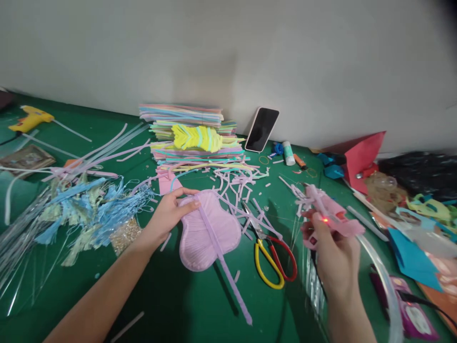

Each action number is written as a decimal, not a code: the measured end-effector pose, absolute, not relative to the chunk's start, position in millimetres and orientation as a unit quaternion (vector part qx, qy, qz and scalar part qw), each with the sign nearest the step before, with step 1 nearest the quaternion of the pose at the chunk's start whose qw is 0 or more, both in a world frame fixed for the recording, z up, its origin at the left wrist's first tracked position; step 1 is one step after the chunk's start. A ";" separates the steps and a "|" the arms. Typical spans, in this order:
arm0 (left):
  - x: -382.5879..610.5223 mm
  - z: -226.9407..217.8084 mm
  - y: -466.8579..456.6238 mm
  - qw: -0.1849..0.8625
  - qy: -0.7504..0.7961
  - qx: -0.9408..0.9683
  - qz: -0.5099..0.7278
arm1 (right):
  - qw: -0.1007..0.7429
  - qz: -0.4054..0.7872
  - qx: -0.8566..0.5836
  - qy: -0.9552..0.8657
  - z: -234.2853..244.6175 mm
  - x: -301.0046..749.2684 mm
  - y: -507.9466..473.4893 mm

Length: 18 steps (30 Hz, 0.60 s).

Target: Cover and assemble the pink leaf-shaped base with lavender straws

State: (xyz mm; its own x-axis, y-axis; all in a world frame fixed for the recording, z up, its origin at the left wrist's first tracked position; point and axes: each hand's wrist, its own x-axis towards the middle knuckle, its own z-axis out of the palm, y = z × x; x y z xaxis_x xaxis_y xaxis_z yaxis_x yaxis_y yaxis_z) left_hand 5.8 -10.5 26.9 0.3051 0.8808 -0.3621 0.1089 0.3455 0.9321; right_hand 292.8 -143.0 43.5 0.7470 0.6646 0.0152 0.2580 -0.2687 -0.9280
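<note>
A pink scalloped fan piece (pixel 207 233) lies flat on the green table (pixel 167 305), with a lilac stick (pixel 221 257) laid down its middle and past its lower edge. My left hand (pixel 171 212) rests on the fan's upper left edge, thumb pressing the top of the stick. My right hand (pixel 330 243) is closed around a pink glue gun (pixel 330 214) with a small red light, raised to the right of the fan, nozzle pointing up and left. The gun is slightly blurred.
Yellow and red scissors (pixel 273 259) lie between the fan and my right hand. Cut strips (pixel 239 183) litter the middle. A stack of coloured sheets (pixel 189 131), a phone (pixel 262 128), a yellow glue gun (pixel 30 119), blue tassels (pixel 89 209) and paper scraps (pixel 410 257) surround the work.
</note>
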 end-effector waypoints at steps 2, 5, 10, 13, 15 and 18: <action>7.7 25.8 -11.6 0.632 0.507 0.503 0.300 | 0.513 0.273 -0.746 -0.324 45.4 273.0 -140.2; 10.1 23.7 -12.9 0.615 0.511 0.520 0.300 | 0.431 0.344 -0.744 -0.378 44.1 251.5 -136.6; 13.1 20.9 -18.0 0.618 0.498 0.538 0.284 | 0.356 0.276 -0.758 -0.472 35.7 227.6 -138.5; 15.4 20.0 -22.1 0.626 0.486 0.545 0.275 | 0.341 0.220 -0.784 -0.470 32.6 213.8 -142.5; 16.8 20.0 -24.4 0.617 0.484 0.556 0.275 | 0.334 0.177 -0.792 -0.478 31.8 206.7 -144.0; 18.5 21.0 -26.8 0.594 0.488 0.577 0.275 | 0.316 0.148 -0.783 -0.514 31.8 202.0 -144.3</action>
State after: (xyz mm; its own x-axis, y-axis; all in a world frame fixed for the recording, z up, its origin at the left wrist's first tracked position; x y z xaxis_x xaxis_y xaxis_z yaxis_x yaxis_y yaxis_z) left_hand 18.5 -26.8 21.0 0.3727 0.8900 -0.2626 0.2372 0.1822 0.9542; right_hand 202.0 -144.3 31.8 0.4276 0.8991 0.0933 0.7117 -0.2713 -0.6480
